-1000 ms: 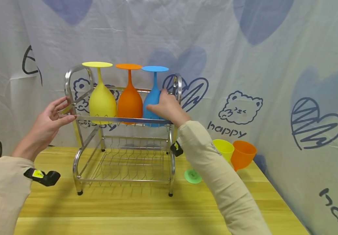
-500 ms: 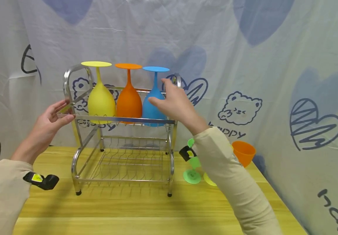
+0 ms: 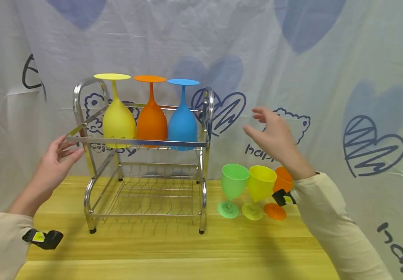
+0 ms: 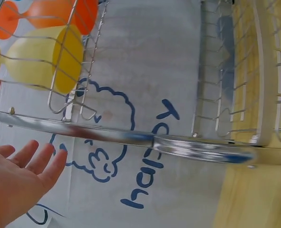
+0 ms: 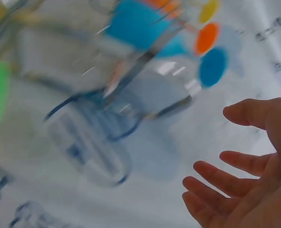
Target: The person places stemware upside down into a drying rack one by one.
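Note:
A yellow goblet (image 3: 119, 122), an orange goblet (image 3: 152, 123) and a blue goblet (image 3: 182, 125) stand upside down in a row on the upper tier of a metal dish rack (image 3: 145, 142). My left hand (image 3: 52, 165) is beside the rack's left end, fingers relaxed and just below the upper tier's corner. In the left wrist view those fingers are spread next to the rack's side tube (image 4: 107, 134). My right hand (image 3: 274, 134) is in the air right of the rack, thumb and fingers apart, holding nothing. It hangs above a green goblet (image 3: 235, 181), a yellow goblet (image 3: 261, 182) and a partly hidden orange goblet (image 3: 283, 179), all upright.
The rack's lower wire tier (image 3: 152, 194) shows no dishes. All stands on a wood-grain table (image 3: 152, 249), with a printed white cloth (image 3: 222, 31) hanging close behind and along the right. The right forearm covers part of the orange goblet.
My right hand has left the blue goblet on the rack and moved right, over the upright goblets. My left hand has come down slightly from the rack's upper left corner.

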